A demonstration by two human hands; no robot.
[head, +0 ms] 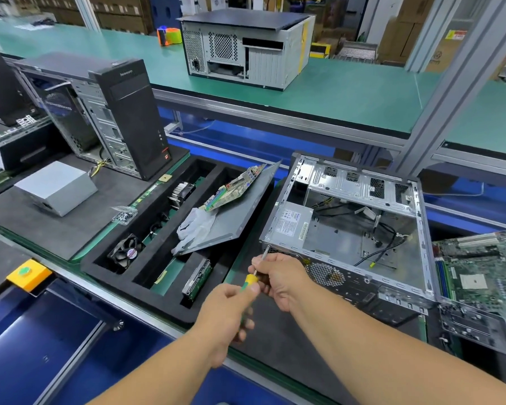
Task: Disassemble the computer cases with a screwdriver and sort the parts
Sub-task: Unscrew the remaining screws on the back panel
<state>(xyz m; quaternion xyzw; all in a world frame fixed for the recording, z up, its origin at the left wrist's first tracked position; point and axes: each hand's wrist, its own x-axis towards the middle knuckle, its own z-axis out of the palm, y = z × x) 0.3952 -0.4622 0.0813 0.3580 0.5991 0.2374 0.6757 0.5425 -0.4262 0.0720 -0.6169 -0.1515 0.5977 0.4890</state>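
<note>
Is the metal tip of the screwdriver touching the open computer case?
Touching. The head view shows the screwdriver tip meeting the rear corner of the open computer case, with no visible gap.

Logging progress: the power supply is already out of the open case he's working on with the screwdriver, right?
Not quite. The head view shows the power supply still inside the open case, in its near-left corner. The screwdriver, held by both hands, points at that corner.

Orange and green tape rolls (169, 35) sit on the far bench (348, 92).
</note>
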